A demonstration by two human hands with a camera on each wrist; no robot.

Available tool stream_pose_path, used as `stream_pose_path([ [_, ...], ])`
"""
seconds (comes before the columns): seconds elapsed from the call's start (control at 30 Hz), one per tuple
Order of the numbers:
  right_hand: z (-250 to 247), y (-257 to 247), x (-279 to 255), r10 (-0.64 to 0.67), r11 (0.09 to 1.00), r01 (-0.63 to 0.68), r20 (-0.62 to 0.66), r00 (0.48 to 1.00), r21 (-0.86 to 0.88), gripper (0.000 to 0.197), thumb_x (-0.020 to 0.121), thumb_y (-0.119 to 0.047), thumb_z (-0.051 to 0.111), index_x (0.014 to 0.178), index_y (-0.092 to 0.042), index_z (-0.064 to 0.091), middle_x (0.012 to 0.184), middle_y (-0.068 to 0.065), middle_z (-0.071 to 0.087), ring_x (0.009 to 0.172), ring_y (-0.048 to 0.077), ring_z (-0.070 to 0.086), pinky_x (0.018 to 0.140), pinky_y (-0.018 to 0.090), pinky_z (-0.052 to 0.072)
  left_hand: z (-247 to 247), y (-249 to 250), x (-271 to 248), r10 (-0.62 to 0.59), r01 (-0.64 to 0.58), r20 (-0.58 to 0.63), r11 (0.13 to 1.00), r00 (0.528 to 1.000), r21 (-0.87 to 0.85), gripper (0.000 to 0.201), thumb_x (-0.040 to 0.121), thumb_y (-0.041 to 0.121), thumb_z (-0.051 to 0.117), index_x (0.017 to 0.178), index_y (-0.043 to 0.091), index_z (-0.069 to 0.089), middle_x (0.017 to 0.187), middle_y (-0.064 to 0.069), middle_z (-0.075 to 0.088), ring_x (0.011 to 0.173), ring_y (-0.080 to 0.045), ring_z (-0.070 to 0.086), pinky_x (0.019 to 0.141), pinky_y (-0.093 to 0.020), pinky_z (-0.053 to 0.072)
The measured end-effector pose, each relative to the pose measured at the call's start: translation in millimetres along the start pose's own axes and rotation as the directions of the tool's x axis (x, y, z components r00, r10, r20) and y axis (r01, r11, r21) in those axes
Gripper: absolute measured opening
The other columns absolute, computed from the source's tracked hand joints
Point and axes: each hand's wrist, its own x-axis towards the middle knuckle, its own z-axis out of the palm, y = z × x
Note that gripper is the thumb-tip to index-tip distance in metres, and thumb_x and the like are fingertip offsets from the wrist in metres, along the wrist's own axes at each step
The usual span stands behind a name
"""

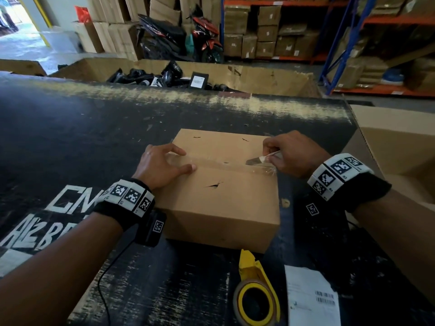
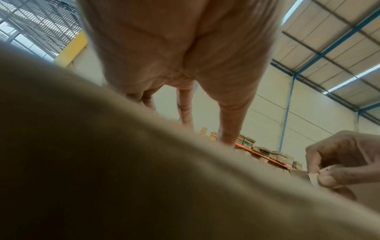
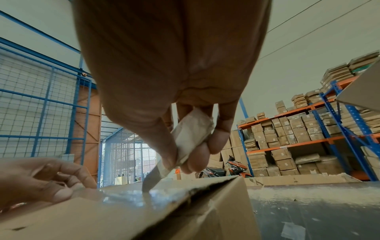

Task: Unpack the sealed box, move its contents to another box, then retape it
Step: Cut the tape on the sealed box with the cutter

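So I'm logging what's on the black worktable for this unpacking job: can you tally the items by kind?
Sealed cardboard box: 1
Blade in the right hand: 1
Yellow tape dispenser: 1
Printed paper sheet: 1
Total: 4

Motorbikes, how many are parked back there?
2. A black motorbike stands by the stacked cartons, and a red motorbike is right beside it, nearer the shelves. More may be hidden.

A closed brown cardboard box (image 1: 219, 184) lies flat at the worktop's centre, clear tape (image 1: 226, 162) along its seam running nine to three o'clock.
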Motion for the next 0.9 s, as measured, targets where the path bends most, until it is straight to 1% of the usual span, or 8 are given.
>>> stream_pose_path([
  [0.17,5,-6,3,-0.03,1.0,0.03,-0.015,0.999,0.008,0.01,0.089,-0.023,0.064,0.08,-0.025,0.06,0.078,-0.006,0.061,0.078,0.019,0.057,0.069,0.034,0.049,0,13,7,0.039,-0.044,0.028,0.974,0.999,0.222,0.059,0.065,0.083,0.069,0.103,0.039,0.063,0.131,-0.005,0.05,0.128,-0.032,0.047,0.109,-0.056,0.037],
  [0.27,4,-2,2,-0.022,1.0,0.022,0.001,1.0,0.004,0.007,0.089,-0.024,0.064,0.082,-0.025,0.061,0.079,-0.007,0.06,0.079,0.019,0.058,0.07,0.035,0.051,1,19,11,0.06,-0.098,0.117,0.93,0.991,0.355,0.066,0.065,0.09,0.061,0.105,0.037,0.057,0.133,-0.005,0.055,0.128,-0.032,0.045,0.106,-0.058,0.035],
  [0.43,0,12,-4,-0.001,1.0,0.001,0.021,1.0,-0.018,0.006,0.089,-0.023,0.065,0.084,-0.025,0.066,0.073,-0.018,0.052,0.078,0.016,0.056,0.07,0.033,0.047,-16,17,9,0.086,-0.179,0.25,0.909,0.964,0.377,0.067,0.063,0.086,0.067,0.114,0.045,0.055,0.13,-0.003,0.052,0.128,-0.031,0.045,0.104,-0.056,0.043],
  [0.53,-1,23,-9,0.017,0.999,-0.017,0.021,1.0,-0.028,0.013,0.088,-0.019,0.065,0.077,-0.026,0.063,0.071,-0.017,0.053,0.073,0.014,0.055,0.066,0.03,0.041,-22,21,9,0.109,-0.229,0.283,0.87,0.953,0.436,0.075,0.057,0.094,0.06,0.119,0.052,0.052,0.125,-0.004,0.049,0.126,-0.033,0.044,0.102,-0.057,0.044],
  [0.63,-1,33,-15,0.051,0.999,-0.051,0.023,0.998,-0.002,0.014,0.087,-0.018,0.065,0.077,-0.027,0.063,0.073,-0.014,0.059,0.073,0.012,0.057,0.065,0.029,0.04,-21,39,4,0.142,-0.274,0.294,0.834,0.945,0.478,0.076,0.062,0.092,0.06,0.123,0.048,0.053,0.126,-0.002,0.047,0.127,-0.031,0.042,0.105,-0.06,0.039],
  [0.73,-2,40,-21,0.084,0.996,-0.084,0.018,0.996,0.016,0.01,0.088,-0.02,0.066,0.081,-0.027,0.066,0.076,-0.013,0.061,0.073,0.009,0.057,0.06,0.026,0.036,-13,64,-4,0.202,-0.335,0.314,0.821,0.928,0.463,0.075,0.065,0.09,0.06,0.12,0.04,0.057,0.117,0.006,0.054,0.118,-0.022,0.05,0.105,-0.056,0.039],
  [0.83,-1,45,-27,0.114,0.993,-0.114,0.01,0.993,0.032,0.009,0.089,-0.022,0.067,0.083,-0.029,0.067,0.077,-0.014,0.062,0.073,0.006,0.056,0.058,0.024,0.035,-1,85,-9,0.26,-0.388,0.335,0.826,0.906,0.409,0.066,0.072,0.081,0.065,0.121,0.037,0.059,0.119,0.007,0.058,0.112,-0.019,0.056,0.105,-0.053,0.042],
  [0.9,1,48,-32,0.145,0.988,-0.145,-0.005,0.989,0.053,0.01,0.088,-0.022,0.067,0.082,-0.029,0.066,0.077,-0.014,0.062,0.074,0.008,0.057,0.063,0.027,0.039,9,96,-14,0.315,-0.432,0.339,0.825,0.886,0.364,0.059,0.076,0.072,0.07,0.122,0.036,0.06,0.119,0.006,0.058,0.111,-0.018,0.056,0.104,-0.049,0.045],
])
